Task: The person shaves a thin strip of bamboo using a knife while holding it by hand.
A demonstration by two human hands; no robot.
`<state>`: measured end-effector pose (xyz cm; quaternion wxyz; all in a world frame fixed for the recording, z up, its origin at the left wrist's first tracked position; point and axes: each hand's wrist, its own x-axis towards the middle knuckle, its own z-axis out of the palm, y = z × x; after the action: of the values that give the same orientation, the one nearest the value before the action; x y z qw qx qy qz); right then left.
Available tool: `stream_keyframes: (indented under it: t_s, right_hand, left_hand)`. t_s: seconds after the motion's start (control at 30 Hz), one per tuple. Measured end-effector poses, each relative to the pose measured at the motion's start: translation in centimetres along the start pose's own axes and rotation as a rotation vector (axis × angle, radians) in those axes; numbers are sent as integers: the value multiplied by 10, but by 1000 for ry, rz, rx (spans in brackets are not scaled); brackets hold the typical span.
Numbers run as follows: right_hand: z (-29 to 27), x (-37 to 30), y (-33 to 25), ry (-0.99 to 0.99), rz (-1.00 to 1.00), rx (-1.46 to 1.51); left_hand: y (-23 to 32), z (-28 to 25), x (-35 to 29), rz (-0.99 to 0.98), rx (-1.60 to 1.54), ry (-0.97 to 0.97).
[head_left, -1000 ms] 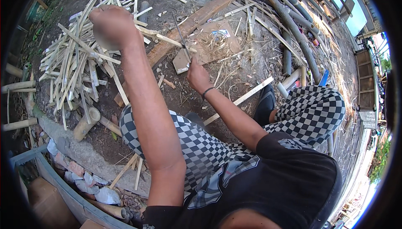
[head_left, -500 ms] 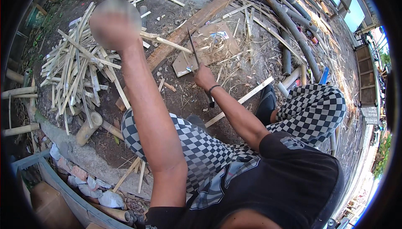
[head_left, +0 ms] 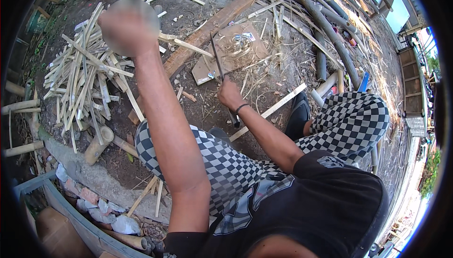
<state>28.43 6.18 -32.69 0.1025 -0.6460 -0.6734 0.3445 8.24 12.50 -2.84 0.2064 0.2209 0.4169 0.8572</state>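
My right hand (head_left: 230, 93) is closed round a long-handled knife (head_left: 216, 55), whose narrow dark blade points away from me. The handle's end shows below the wrist. A pale bamboo strip (head_left: 191, 46) reaches from my left hand (head_left: 130, 28) across a thick wooden plank (head_left: 219, 22) to the blade. A blur covers the left hand's fingers, but they look bunched round the strip's far end. Beyond the knife lies a flat piece of cardboard (head_left: 205, 71) strewn with thin curled shavings (head_left: 238, 45).
A heap of cut strips (head_left: 85, 79) lies left of my left forearm. Long dark bamboo poles (head_left: 330, 36) stretch across the far right. One loose strip (head_left: 278, 104) rests beside my right shoe (head_left: 299, 114). Rubble (head_left: 96, 206) and a bamboo stump (head_left: 99, 147) sit at the lower left.
My right hand and the knife have drawn slightly toward me. The left hand stays in nearly the same place with the bamboo strip. The whole view has shifted a little.
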Motion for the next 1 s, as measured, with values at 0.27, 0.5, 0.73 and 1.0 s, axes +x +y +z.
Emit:
stream_keyframes:
  t_s: [0.27,0.5,0.73,1.0]
  right_hand:
    - [-4,1,33,13,33,9]
    - [-78,-22,-74,113,-196,173]
    - [-94,-41,-127,236,-439,263]
    - [-86,-45,-143,160,-340,220]
  left_hand:
    - [1,2,-2,-174,-142,-482]
    - [5,1,-3,-276,-220,-642]
    - [12,0,-5,-348,-237,-679]
    - [12,-15,-2,-273,-164,-476]
